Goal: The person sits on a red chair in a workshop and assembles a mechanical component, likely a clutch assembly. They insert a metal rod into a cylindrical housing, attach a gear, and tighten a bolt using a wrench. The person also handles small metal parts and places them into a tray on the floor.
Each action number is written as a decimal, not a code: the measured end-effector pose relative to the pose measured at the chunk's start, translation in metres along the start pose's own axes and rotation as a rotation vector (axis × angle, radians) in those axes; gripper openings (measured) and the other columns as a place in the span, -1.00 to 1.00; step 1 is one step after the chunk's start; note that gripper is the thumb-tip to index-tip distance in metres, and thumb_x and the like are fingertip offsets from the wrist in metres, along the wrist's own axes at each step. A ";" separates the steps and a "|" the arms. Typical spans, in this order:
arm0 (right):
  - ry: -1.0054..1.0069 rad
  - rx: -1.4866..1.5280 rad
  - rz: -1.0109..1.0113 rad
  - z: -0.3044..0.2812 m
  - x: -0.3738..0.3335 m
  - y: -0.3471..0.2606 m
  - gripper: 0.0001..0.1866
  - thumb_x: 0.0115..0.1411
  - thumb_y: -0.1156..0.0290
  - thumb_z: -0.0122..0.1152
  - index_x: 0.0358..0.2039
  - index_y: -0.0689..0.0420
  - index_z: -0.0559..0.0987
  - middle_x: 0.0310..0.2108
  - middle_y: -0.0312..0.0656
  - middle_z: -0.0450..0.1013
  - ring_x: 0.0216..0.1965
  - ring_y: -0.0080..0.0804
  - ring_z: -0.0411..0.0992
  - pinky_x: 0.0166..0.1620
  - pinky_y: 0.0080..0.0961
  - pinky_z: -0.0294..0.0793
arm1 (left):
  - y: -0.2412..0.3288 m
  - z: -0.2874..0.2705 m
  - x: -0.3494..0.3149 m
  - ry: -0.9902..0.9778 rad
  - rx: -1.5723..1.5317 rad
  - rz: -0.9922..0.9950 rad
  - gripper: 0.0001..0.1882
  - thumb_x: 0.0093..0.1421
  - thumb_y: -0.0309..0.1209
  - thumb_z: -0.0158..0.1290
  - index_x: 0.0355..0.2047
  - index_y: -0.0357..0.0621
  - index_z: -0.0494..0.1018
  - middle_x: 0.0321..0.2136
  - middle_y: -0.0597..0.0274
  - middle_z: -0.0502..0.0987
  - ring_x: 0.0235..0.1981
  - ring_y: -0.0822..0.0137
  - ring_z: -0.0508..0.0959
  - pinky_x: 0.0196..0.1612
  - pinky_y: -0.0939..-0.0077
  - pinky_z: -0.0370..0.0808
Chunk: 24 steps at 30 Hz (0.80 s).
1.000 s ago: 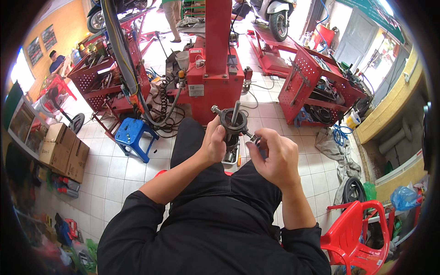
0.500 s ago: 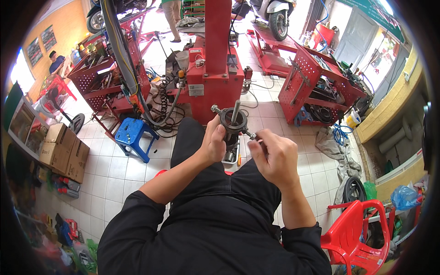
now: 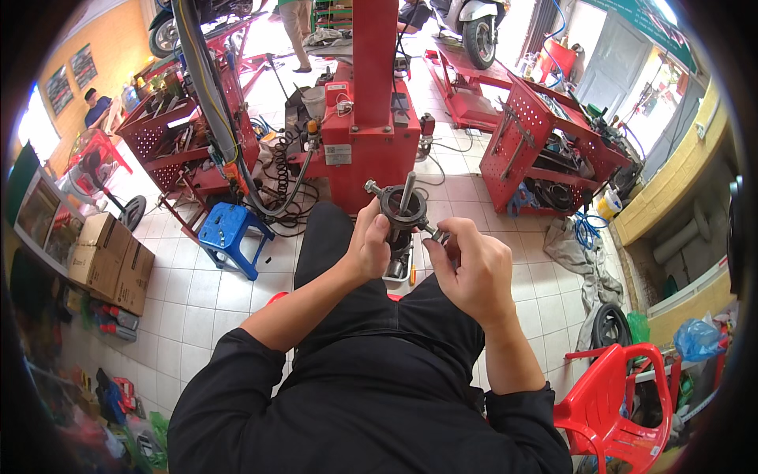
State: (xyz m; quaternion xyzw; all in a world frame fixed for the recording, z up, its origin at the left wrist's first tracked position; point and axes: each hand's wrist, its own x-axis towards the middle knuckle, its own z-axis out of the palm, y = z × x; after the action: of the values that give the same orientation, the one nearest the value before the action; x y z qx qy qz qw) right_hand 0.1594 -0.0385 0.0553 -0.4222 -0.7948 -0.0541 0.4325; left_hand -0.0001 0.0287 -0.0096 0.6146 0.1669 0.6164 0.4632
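In front of my knees, my left hand is wrapped round a dark ring-shaped metal tool with bolts sticking out at its sides. A bare metal rod stands up through the ring, leaning slightly right. The thumb and fingers of my right hand pinch the head of the right-hand side bolt. Another side bolt points out to the upper left, untouched. Below the tool, partly hidden by it, a white tray holds metal parts.
Ahead stands a red machine with a tall post. Left of it are a blue plastic stool, hoses and cardboard boxes. To the right are a red tool cart and a red chair. A person sits far left.
My right hand's fingers have shifted and curled round the side bolt's head, turning a little. The left hand and the ring tool have hardly moved.
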 end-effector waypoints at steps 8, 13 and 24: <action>0.019 -0.021 -0.016 0.001 0.001 -0.003 -0.80 0.02 0.39 0.24 -0.35 0.14 0.46 -0.70 -0.27 0.35 -0.74 -0.34 0.31 -0.63 -0.46 0.23 | 0.003 -0.001 0.000 -0.002 -0.021 -0.039 -0.35 0.19 0.11 -0.27 -0.18 -0.35 0.33 -0.40 0.15 0.49 -0.40 0.46 0.46 -0.30 0.58 0.40; 0.048 -0.212 -0.107 0.004 0.005 0.003 -0.81 0.04 0.37 0.22 -0.36 0.14 0.45 -0.68 -0.27 0.35 -0.73 -0.31 0.32 -0.62 -0.45 0.24 | 0.004 0.004 0.001 0.029 -0.028 -0.118 -0.47 0.27 -0.03 -0.34 -0.17 -0.31 0.32 -0.40 0.15 0.48 -0.40 0.45 0.46 -0.27 0.57 0.41; -0.040 -0.237 -0.011 0.020 0.003 0.038 -0.80 0.18 0.29 0.07 -0.49 0.12 0.38 -0.66 -0.17 0.41 -0.62 -0.20 0.43 -0.55 -0.35 0.37 | -0.001 0.007 0.010 -0.016 -0.162 -0.754 -0.50 0.32 -0.04 -0.41 -0.17 -0.19 0.34 -0.47 0.20 0.48 -0.52 0.43 0.47 -0.39 0.54 0.41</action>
State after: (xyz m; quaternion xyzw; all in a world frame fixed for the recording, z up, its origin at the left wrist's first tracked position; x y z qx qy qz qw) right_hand 0.1734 -0.0033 0.0346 -0.4670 -0.7936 -0.1414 0.3633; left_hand 0.0084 0.0351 -0.0030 0.4761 0.3284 0.4090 0.7058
